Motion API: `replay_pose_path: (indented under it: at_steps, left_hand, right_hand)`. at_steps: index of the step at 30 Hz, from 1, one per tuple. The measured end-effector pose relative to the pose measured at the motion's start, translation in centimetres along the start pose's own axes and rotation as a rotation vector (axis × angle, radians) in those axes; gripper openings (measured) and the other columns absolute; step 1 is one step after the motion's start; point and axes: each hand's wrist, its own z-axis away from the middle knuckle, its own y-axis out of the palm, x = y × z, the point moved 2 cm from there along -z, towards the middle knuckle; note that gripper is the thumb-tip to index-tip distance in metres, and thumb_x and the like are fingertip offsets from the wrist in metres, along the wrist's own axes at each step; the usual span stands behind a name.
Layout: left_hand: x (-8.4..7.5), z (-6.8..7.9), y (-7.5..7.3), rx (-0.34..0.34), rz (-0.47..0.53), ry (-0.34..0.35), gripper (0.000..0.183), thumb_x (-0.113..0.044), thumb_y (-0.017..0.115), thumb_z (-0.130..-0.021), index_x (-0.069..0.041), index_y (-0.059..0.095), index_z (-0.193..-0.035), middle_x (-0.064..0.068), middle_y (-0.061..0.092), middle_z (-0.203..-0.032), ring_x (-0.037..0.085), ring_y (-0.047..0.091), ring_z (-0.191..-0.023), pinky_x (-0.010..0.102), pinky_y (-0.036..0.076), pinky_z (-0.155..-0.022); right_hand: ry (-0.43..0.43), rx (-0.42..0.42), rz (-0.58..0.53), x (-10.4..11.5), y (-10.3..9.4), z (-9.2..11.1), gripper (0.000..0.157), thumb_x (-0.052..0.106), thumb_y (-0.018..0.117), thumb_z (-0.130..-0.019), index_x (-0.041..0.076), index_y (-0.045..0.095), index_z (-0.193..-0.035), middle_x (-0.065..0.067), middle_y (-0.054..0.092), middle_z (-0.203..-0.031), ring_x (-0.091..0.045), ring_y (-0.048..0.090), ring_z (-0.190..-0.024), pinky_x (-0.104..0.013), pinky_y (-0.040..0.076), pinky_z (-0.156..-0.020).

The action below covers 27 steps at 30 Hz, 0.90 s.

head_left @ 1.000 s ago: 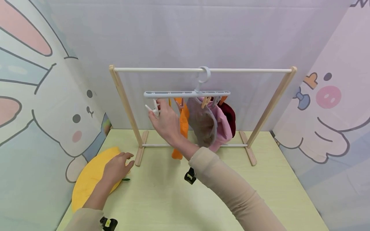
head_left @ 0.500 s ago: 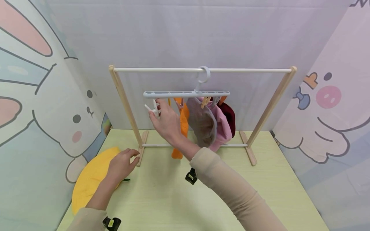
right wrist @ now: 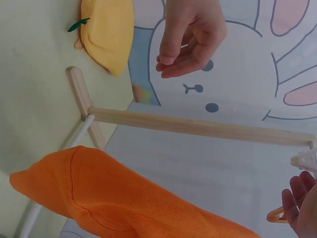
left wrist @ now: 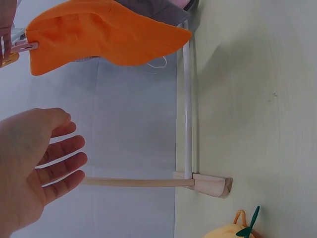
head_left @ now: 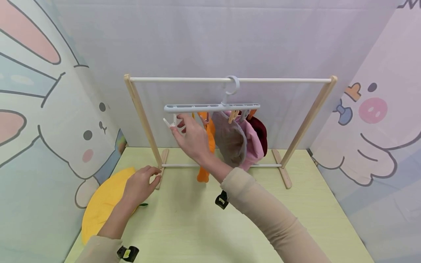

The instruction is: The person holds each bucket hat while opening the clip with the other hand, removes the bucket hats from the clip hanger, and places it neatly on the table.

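Note:
A white clothespin [head_left: 171, 123] hangs under the left end of the pale grey hanger [head_left: 197, 107]. My right hand [head_left: 194, 140] is right beside it, thumb and index fingertips close to the clothespin, fingers loosely bent. In the right wrist view, the fingers [right wrist: 296, 191] lie just below the white clothespin [right wrist: 306, 160]. An orange hat [head_left: 209, 137] hangs from a pink clothespin [left wrist: 25, 45], partly behind my right hand. Low at the left, my left hand [head_left: 139, 186] hovers with relaxed fingers and holds nothing. Beneath it lies a yellow hat [head_left: 102, 204] with a green leaf.
Grey [head_left: 230, 140], pink [head_left: 252, 146] and dark red [head_left: 261, 133] hats hang from clothespins on the hanger's right half. The hanger hooks over the white bar [head_left: 283, 80] of a wooden-legged rack [head_left: 307, 120]. A yellow clothespin [right wrist: 277, 215] hangs near the right hand.
My right hand has drawn slightly right from the white clothespin, which now shows more fully. My left hand has moved right and slightly up, toward the rack's left foot.

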Motion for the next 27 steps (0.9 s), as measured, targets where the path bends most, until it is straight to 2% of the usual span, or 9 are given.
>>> replay_pose_path:
  at_steps: [8,14,20,27]
  left_hand:
    - [-0.9,-0.3,-0.5,-0.015,0.014,0.005,0.013,-0.017,0.07,-0.079,-0.011,0.068,-0.091,0.003,0.065,-0.084,0.02,0.061,-0.071,0.028,0.042,-0.049]
    - [-1.7,-0.5,-0.7,-0.034,0.018,0.019,0.014,-0.016,0.07,-0.078,-0.01,0.068,-0.091,0.002,0.065,-0.084,0.021,0.062,-0.073,0.027,0.043,-0.05]
    - [-2.7,-0.6,-1.0,-0.061,0.016,0.047,0.014,-0.015,0.071,-0.077,-0.011,0.068,-0.09,0.002,0.065,-0.084,0.021,0.063,-0.075,0.03,0.046,-0.052]
    - [-3.7,-0.9,-1.4,-0.091,0.033,0.069,0.017,-0.015,0.072,-0.075,-0.012,0.069,-0.091,0.002,0.065,-0.086,0.02,0.062,-0.074,0.032,0.047,-0.054]
  right_hand:
    - [-0.038,-0.039,-0.052,-0.4,-0.6,-0.1,0.026,0.024,0.061,-0.087,0.009,0.058,-0.108,0.0,0.066,-0.083,-0.007,0.063,-0.069,-0.016,0.046,-0.059]
    - [-0.055,-0.074,-0.043,-1.0,-1.0,-0.1,0.024,0.023,0.062,-0.086,0.009,0.058,-0.106,0.0,0.064,-0.081,-0.007,0.062,-0.068,-0.016,0.047,-0.061]
    - [-0.062,-0.071,-0.032,-1.6,-1.5,0.0,0.021,0.023,0.061,-0.087,0.01,0.06,-0.104,0.001,0.064,-0.084,-0.007,0.06,-0.071,-0.017,0.047,-0.064]
    - [-0.112,-0.065,-0.02,-2.6,-2.2,0.3,0.017,0.022,0.062,-0.087,0.01,0.062,-0.099,-0.002,0.064,-0.088,-0.012,0.061,-0.077,-0.021,0.048,-0.07]
